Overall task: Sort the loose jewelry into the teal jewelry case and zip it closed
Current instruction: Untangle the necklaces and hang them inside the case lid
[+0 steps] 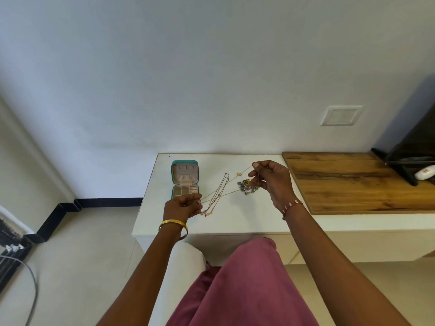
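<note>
The teal jewelry case (185, 179) lies open on the white table (235, 222), its lid flat toward the wall and beige compartments showing. A thin gold necklace chain (231, 192) is stretched between both hands above the table. My left hand (182, 206) pinches one end just in front of the case. My right hand (273, 180) pinches the other end, raised over a heap of small silver and gold jewelry (247, 187). More thin chains (217, 196) lie on the table between the hands. A gold ring pendant (239, 174) hangs near the chain.
A wooden top (353, 182) adjoins the table on the right, bearing a dark stand (409, 149) and a white object (424, 172). The wall rises right behind the table. My lap in pink cloth (247, 278) is below the table's front edge.
</note>
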Demonstrator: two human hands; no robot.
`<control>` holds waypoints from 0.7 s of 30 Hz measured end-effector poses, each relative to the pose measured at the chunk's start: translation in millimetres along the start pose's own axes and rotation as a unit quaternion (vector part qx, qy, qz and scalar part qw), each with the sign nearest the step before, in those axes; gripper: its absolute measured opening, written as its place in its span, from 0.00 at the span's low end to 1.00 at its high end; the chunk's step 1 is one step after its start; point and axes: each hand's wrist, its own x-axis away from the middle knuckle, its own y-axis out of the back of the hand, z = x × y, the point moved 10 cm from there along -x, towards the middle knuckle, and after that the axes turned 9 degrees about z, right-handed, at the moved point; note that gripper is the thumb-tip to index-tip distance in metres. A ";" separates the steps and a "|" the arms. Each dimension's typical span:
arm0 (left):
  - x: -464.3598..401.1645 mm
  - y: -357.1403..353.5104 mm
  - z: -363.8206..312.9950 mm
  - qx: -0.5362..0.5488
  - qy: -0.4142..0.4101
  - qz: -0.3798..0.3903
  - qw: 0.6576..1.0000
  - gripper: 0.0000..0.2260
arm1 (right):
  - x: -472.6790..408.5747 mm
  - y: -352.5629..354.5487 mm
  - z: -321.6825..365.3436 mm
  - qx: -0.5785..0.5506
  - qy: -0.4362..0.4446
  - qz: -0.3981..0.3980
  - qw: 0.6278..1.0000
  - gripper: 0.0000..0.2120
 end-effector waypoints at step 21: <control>-30.4 -4.3 100.8 0.014 0.136 -0.080 0.987 0.12 | -79.0 -0.6 -97.4 0.100 -0.153 0.021 0.983 0.05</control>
